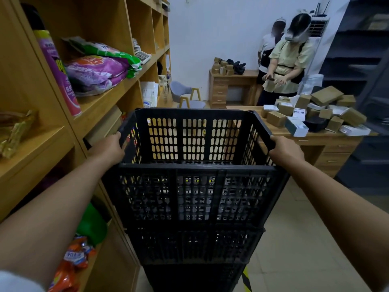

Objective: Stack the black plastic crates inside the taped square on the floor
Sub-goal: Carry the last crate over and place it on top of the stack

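Crates here, black slotted plastic, and I've got the top crate (190, 142) by its side rims: left hand (109, 147) wrapped over the left rim, right hand (284, 150) over the right one, both grips closed tight on the edge. It sits on a stack (189, 239) of at least two more, just beside the wooden shelves (52, 144), with a bit of yellow-black floor tape (245, 279) peeking out at the bottom right corner. Can't tell if the whole stack is inside the square though.

Handling-wise I'd guess it's light and empty, pretty stiff, walls all perforated so there's nothing slippery about it. Rims mid-side are the obvious place to hold, keeps it level. Main worry is the corners not seating properly on the one below, so I'd go slow.
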`<state>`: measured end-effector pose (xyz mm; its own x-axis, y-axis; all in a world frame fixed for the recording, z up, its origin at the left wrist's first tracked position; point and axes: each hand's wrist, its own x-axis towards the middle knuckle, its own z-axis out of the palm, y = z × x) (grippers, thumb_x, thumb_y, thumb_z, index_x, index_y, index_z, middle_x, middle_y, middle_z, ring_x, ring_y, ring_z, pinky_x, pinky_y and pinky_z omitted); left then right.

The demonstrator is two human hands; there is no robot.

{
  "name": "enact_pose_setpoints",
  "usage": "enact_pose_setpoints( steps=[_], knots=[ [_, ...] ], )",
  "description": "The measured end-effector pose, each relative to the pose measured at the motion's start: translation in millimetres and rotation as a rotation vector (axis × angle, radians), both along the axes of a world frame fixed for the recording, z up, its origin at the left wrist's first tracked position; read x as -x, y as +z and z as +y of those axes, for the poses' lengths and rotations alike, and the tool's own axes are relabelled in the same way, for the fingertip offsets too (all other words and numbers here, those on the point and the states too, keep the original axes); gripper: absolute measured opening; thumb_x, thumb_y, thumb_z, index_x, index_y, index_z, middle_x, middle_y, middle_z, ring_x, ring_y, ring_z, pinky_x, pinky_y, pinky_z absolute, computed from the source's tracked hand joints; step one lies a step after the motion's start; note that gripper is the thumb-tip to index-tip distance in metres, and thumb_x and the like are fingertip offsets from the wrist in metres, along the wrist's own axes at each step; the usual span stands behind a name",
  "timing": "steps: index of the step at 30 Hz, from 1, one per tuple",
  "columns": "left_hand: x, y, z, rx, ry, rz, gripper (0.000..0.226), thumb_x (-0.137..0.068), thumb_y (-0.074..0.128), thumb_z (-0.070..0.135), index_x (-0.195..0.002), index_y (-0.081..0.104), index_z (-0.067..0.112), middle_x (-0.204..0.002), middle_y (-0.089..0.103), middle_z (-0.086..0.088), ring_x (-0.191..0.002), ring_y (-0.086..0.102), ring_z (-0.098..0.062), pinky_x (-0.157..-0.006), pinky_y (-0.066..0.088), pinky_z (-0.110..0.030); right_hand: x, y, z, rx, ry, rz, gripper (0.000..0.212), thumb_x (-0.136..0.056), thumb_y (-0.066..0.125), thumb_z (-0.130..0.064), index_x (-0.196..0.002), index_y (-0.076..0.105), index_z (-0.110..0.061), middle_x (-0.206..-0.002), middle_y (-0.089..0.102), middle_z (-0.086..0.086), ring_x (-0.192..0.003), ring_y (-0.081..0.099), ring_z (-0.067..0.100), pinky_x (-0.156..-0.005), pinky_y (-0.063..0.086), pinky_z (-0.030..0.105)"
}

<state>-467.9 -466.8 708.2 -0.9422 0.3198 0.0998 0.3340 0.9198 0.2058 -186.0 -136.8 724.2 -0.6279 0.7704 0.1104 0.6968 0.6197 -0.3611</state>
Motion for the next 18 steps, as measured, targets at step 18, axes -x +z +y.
enact_pose_setpoints(
  steps=[18],
  knots=[
    [-12,-5,-4,0.019,0.032,-0.034,0.062,-0.089,0.057,0.016,-0.146,0.034,0.026,-0.114,0.059,-0.01,-0.097,0.062,-0.031,-0.079,0.056,-0.043,-1,-2,8,-0.029,0.011,-0.047,0.025,-0.092,0.051,-0.015,-0.116,0.057,-0.019,-0.083,0.058,0.008,-0.079,0.059,0.03,-0.06,0.047,0.036]
  ],
)
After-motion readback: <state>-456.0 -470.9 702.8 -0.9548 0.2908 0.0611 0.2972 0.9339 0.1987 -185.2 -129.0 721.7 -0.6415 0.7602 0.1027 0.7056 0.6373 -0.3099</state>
